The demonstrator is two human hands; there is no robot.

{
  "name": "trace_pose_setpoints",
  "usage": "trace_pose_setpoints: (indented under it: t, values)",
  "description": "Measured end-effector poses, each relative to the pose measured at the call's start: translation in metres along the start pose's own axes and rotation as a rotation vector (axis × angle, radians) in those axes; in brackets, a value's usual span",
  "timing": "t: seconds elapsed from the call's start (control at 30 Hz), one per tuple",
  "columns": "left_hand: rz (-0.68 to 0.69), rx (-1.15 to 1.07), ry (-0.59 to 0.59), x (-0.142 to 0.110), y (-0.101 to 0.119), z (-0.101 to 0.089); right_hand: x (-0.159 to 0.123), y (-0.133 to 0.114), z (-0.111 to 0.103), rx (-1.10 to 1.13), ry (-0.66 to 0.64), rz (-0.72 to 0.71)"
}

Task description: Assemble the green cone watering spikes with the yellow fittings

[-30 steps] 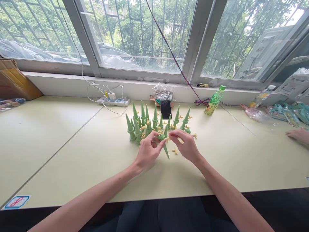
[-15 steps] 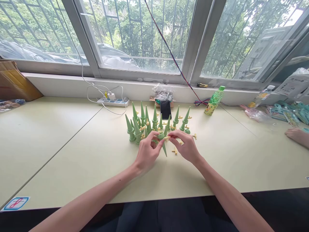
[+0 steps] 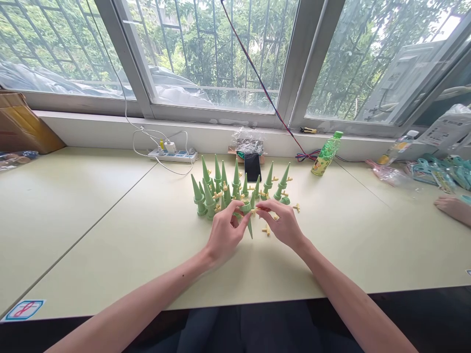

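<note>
My left hand (image 3: 227, 229) is closed on a green plastic watering spike (image 3: 250, 228), whose tip points down toward the table. Its ribbed collar shows above my fingers. Between the thumb and fingertips of my right hand (image 3: 281, 220) is a small yellow valve (image 3: 253, 211), held against the side of the spike; how deep it sits is hidden by the fingers. Just behind both hands stand several green spikes (image 3: 198, 196), tips up, many with yellow valves on their sides. Loose yellow valves (image 3: 267, 230) lie by my right hand, and a green cap (image 3: 285, 200) lies behind it.
A black phone (image 3: 252, 167) leans at the back near crumpled plastic wrap. To the left is a power strip (image 3: 172, 154) with white cables. A green drink bottle (image 3: 327, 153) stands back right. Another person's hand (image 3: 453, 208) rests at the right edge beside bagged items.
The spike has swung slightly, its lower tip shifting left and up. My right fingers keep the valve pressed at its side, with only small movement.
</note>
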State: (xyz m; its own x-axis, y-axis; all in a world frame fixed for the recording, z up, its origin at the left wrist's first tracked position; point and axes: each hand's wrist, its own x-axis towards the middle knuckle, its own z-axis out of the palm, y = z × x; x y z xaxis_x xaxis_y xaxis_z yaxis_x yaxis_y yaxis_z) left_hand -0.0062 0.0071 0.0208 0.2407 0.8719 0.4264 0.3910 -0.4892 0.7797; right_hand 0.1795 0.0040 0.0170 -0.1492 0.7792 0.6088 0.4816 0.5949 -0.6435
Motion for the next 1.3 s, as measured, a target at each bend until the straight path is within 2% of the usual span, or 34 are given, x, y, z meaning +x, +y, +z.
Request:
trace_pose_setpoints:
  t: [0.33, 0.63, 0.97, 1.17, 1.3]
  values:
    - [0.027, 0.034, 0.001, -0.001, 0.0, 0.002, -0.001, 0.002, 0.001, -0.009, -0.047, 0.042]
    - [0.028, 0.026, 0.024, 0.0, 0.001, 0.0, -0.001, -0.001, 0.003, 0.015, -0.052, 0.008]
    - [0.058, 0.051, -0.002, -0.003, -0.001, -0.001, -0.003, 0.001, 0.01, 0.006, -0.089, 0.088]
    - [0.04, 0.058, 0.009, -0.003, -0.001, -0.002, -0.005, 0.001, 0.016, 0.038, -0.036, 0.117]
    - [0.024, 0.045, 0.048, -0.001, -0.001, -0.004, -0.006, -0.002, 0.018, 0.089, 0.012, 0.076]
